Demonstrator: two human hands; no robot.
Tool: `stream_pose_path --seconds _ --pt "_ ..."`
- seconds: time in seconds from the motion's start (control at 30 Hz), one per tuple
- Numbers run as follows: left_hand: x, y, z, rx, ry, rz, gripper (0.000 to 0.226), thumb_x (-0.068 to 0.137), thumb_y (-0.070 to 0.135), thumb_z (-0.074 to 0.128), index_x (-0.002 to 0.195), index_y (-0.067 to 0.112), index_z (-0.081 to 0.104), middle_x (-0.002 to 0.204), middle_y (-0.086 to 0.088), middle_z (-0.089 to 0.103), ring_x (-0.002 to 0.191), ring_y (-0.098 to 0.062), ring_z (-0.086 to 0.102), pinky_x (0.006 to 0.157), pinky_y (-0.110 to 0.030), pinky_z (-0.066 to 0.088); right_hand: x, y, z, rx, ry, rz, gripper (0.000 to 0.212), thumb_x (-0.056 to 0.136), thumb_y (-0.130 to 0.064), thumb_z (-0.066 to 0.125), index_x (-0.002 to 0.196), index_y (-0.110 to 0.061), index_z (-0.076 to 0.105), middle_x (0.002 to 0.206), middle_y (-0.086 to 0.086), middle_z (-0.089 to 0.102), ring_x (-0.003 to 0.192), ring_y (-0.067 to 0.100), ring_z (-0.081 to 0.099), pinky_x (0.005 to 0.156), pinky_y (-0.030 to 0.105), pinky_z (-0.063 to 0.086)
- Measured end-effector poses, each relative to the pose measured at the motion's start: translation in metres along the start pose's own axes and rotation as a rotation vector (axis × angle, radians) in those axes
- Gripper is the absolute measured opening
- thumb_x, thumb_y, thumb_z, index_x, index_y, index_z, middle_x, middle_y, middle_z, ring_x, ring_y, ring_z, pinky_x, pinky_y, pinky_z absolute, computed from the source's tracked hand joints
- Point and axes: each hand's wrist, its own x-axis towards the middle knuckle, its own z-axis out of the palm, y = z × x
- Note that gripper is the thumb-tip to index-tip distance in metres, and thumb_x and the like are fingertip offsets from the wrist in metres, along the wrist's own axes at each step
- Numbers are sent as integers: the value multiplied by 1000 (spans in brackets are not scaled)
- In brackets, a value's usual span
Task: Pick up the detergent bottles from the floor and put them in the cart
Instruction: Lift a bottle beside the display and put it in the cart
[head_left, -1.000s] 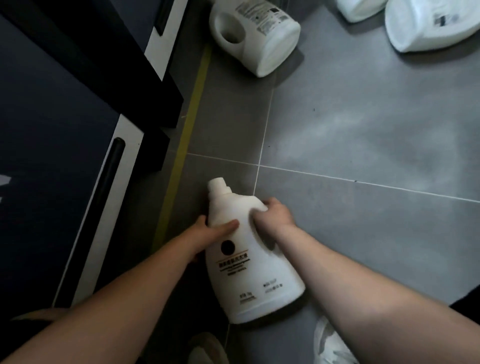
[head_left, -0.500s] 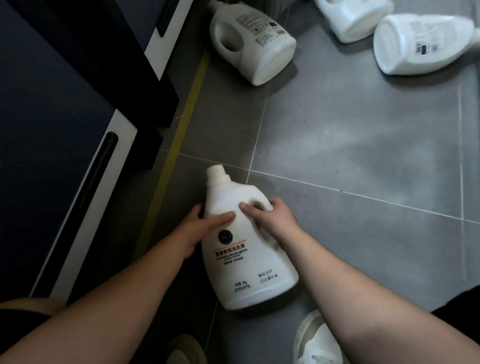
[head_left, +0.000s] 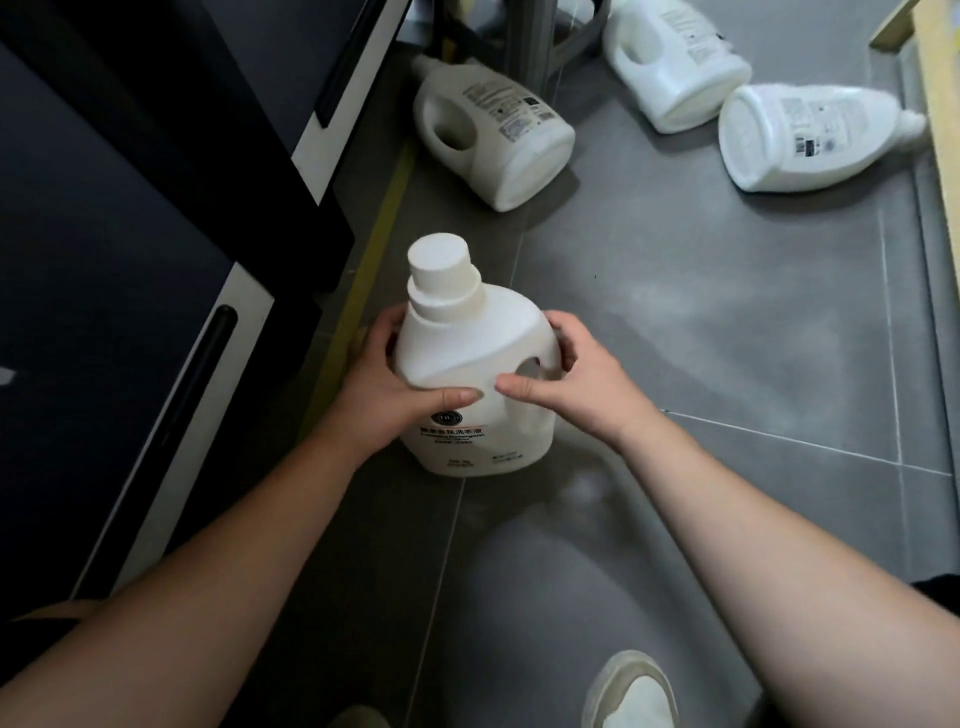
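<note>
**While Two Hands Hold One Bottle**

As the head view shows, the left hand (head_left: 384, 400) and right hand (head_left: 582, 384) both wrap around the white detergent bottle (head_left: 467, 358), low over the gray floor (head_left: 675, 338). It stands tall, with its cap (head_left: 441, 270) pointing up. It is probably heavy, stiff and smooth, so the side handle (head_left: 545, 358) is the best place to hold.
</note>
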Motion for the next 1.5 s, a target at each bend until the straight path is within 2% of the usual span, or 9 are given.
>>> stream_pose_path --seconds 0.17,0.37,0.53,0.67,0.87,1.0,1.13,1.3,1.5 --pt "-12 0 1 260 -114 96 110 50 41 102 136 52 35 140 11 35 134 -11 40 109 -35 39 -17 -4 -17 -227 -127 -86 87 57 -45 99 131 -49 53 132 -15 63 123 9 58 108 35 50" --pt "-18 -9 3 273 -180 181 117 44 53 102 143 44 40 142 11 50 134 -13 51 108 -46 50 -36 -1 -9 -298 -143 -140 87 63 -33 97 135 -43 51 126 -23 62 117 3 59 97 23 48" --pt "-33 -8 2 281 -216 202 109 48 44 102 130 68 34 141 19 49 134 -5 48 113 -37 45 -45 3 0 -346 -195 -138 95 62 -32 98 142 -38 49 134 -18 61 122 3 57 97 19 46" --pt "-38 -5 1 244 -251 175 104 52 34 103 132 53 41 138 24 51 131 5 49 106 -20 43 -47 5 7 -351 -170 -115 105 55 -32 101 144 -40 45 138 -19 59 126 5 56 100 24 47" --pt "-40 10 -4 217 -236 189 99 47 42 102 130 50 48 136 19 58 128 -4 57 108 -35 50 -53 -18 11 -423 -131 -117 90 58 -43 96 136 -39 51 131 -12 66 124 19 62 95 32 52" --pt "-51 32 -15 225 -271 193 102 51 35 105 139 29 54 134 12 65 124 -5 63 105 -40 55 -69 -45 0 -419 -134 -115 86 59 -39 96 135 -37 55 128 -13 68 121 16 63 93 29 51" --pt "-88 95 -35 201 -234 235 78 58 18 102 126 20 64 118 6 73 109 -7 70 90 -28 59 -103 -101 -27 -401 -160 -130 87 58 -34 97 133 -40 55 120 -20 67 113 7 63 88 23 50" --pt "-141 203 -83 190 -190 289 83 57 28 101 129 18 61 121 3 71 113 -15 69 91 -45 58 -168 -213 -78 -418 -174 -160 93 55 -45 98 134 -50 50 122 -30 63 108 -7 57 79 3 40" --pt "-227 375 -168 189 -205 300 82 56 36 99 124 11 61 114 -3 70 106 -26 69 86 -53 55 -275 -388 -140 -348 -150 -219 95 50 -40 101 129 -56 52 122 -37 62 117 -16 55 90 4 43"
